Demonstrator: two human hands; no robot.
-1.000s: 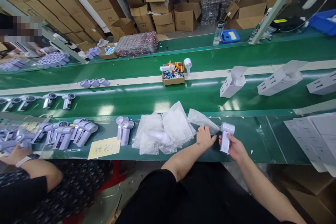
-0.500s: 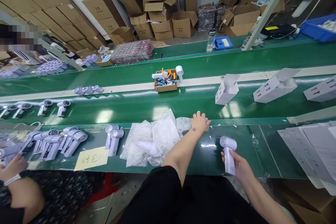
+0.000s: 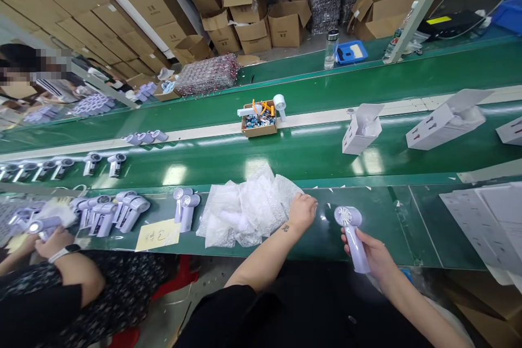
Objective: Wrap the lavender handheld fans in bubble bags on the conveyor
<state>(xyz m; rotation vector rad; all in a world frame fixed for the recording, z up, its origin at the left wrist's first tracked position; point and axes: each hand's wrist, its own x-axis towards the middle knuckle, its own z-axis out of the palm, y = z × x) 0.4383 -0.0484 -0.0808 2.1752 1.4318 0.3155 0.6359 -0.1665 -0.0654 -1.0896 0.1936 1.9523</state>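
My right hand is wrapped round the handle of a lavender handheld fan, its round vaned head at the top facing up and left. At the right edge of a pile of clear bubble-wrap bags, my left hand is closed, fingers curled on the edge of a bag. One bag in the pile seems to have a lavender thing under or in it, blurred by the wrap. Two more lavender fans stand left of the pile, beside a yellow paper with handwriting.
A co-worker's hands hold another fan at the left, near a cluster of fans. Open white boxes stand on the green belt. A small carton of parts sits mid-belt. White flat cartons lie at the right.
My left hand has drawn back toward me and closed from spread fingers, bringing the outer bag in against the pile. The fan in my right hand has turned, showing its vaned face.
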